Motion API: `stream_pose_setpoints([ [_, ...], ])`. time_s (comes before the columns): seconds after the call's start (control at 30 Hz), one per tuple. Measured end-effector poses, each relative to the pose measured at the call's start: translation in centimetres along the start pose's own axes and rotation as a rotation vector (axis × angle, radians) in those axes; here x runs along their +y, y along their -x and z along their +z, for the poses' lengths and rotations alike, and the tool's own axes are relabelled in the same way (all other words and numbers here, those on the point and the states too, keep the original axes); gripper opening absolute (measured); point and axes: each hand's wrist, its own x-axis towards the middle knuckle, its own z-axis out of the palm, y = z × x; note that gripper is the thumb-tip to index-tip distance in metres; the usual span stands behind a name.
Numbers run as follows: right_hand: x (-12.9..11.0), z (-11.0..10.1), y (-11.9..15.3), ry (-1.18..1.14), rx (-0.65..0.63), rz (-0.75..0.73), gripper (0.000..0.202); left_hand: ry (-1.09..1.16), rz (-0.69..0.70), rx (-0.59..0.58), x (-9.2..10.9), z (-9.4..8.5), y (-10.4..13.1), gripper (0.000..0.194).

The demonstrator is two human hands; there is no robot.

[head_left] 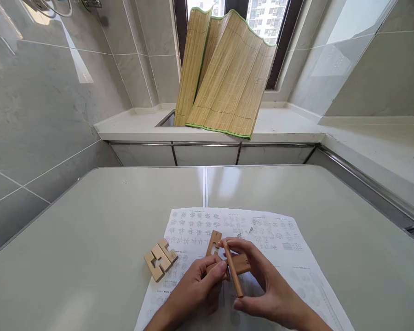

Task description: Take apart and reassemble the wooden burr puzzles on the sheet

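Above the printed paper sheet [279,257], both hands are at a cluster of brown wooden pieces. My left hand [202,285] pinches the cluster between thumb and fingers. A flat piece with a slot [214,241] points up and away from it, and another flat block [241,264] extends to the right. My right hand [267,285] holds a thin wooden stick [233,271], its thumb by the near end and fingers by the far end. The stick crosses in front of the flat block. Where the pieces meet is partly hidden by the fingers.
Lighter notched wooden pieces [161,259], fitted together, lie at the sheet's left edge. The pale table [100,239] has a seam down its middle. Behind it, a bamboo mat [227,78] leans on a white ledge [131,126] by the window.
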Motion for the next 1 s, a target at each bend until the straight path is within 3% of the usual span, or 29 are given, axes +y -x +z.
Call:
stream_pose_setpoints([
  [0.43,0.7,-0.3,0.1,-0.042,-0.004,0.024,0.085,0.059,0.006,-0.012,0.0,0.0,0.4,0.047],
  [1.0,-0.4,-0.4,0.0,-0.080,-0.077,0.061,0.086,-0.008,-0.022,-0.084,0.4,0.3,0.4,0.048],
])
